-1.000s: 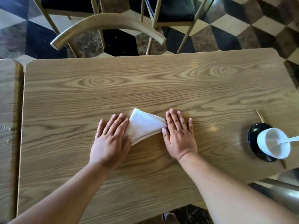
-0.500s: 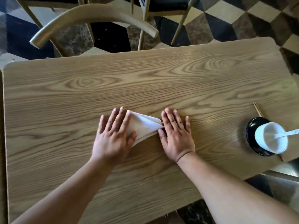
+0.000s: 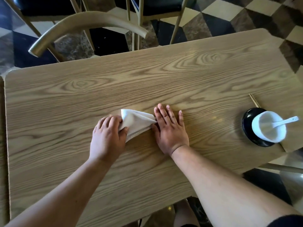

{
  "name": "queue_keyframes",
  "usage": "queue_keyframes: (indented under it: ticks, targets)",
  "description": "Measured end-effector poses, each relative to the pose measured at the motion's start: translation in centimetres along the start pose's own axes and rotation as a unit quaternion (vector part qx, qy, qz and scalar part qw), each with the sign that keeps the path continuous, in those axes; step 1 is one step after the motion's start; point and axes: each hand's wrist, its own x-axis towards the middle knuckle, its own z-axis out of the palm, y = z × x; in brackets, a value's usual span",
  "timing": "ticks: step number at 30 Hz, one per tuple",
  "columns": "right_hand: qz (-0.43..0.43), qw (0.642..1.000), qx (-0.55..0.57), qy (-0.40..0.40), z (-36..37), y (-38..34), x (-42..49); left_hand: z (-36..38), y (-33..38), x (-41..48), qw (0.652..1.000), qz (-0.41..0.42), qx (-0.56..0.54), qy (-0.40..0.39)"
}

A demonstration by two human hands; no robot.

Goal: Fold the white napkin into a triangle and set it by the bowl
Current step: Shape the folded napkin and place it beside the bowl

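The white napkin [image 3: 136, 122], folded into a rough triangle, lies on the wooden table [image 3: 147, 82] near its middle. My left hand [image 3: 108, 136] has its fingers curled round the napkin's left end, thumb on top. My right hand [image 3: 169, 128] lies flat on the table with straight fingers, its inner edge touching the napkin's right tip. The white bowl [image 3: 268, 128] with a white spoon [image 3: 285, 121] in it stands on a black saucer [image 3: 247, 123] at the table's right edge, well away from the napkin.
Chopsticks [image 3: 255, 100] lie behind the saucer. A curved wooden chair back [image 3: 85, 25] stands beyond the table's far edge, with more chair legs behind it on the checkered floor. A second table edge [image 3: 1, 145] shows at the far left.
My left hand has gone from flat on the napkin to curled round its left end, and more of the napkin shows. My right hand stays flat at its right tip.
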Motion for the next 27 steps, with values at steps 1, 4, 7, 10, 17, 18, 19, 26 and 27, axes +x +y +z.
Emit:
queue_keyframes:
  ticks: [1, 4, 7, 10, 17, 18, 19, 26, 27]
  targets:
    - [-0.001, 1.000, 0.011, -0.004, -0.2, 0.0, -0.1, -0.2, 0.9, -0.1, 1.000, -0.017, -0.002, 0.007]
    - [-0.010, 0.997, 0.078, -0.013, -1.2, 0.2, -0.2, -0.8, 3.2, -0.2, 0.990, -0.122, -0.070, -0.001]
    - [0.025, 0.971, 0.229, -0.057, -3.8, 0.9, 0.2, -0.8, 6.0, 0.2, 0.965, -0.194, -0.175, -0.011]
    - [0.155, 0.914, 0.371, -0.057, -7.4, 2.6, 0.5, -0.6, 9.5, 0.8, 0.936, -0.220, -0.271, -0.033]
    - [0.333, 0.675, 0.654, -0.083, -13.9, 8.7, -0.1, -0.7, 18.9, 2.8, 0.883, -0.208, -0.415, -0.066]
    - [0.339, 0.655, 0.667, -0.105, -14.7, 9.2, -0.4, -0.6, 19.8, 3.0, 0.880, -0.201, -0.425, -0.066]
    - [0.341, 0.636, 0.681, -0.124, -15.3, 9.9, -0.8, -0.5, 21.0, 3.3, 0.877, -0.195, -0.435, -0.066]
    - [0.313, 0.528, 0.785, -0.087, -19.3, 13.9, -2.7, 0.0, 28.5, 4.2, 0.866, -0.159, -0.461, -0.112]
    - [0.298, 0.535, 0.788, -0.062, -19.7, 14.7, -2.7, 0.2, 29.3, 4.2, 0.869, -0.152, -0.456, -0.116]
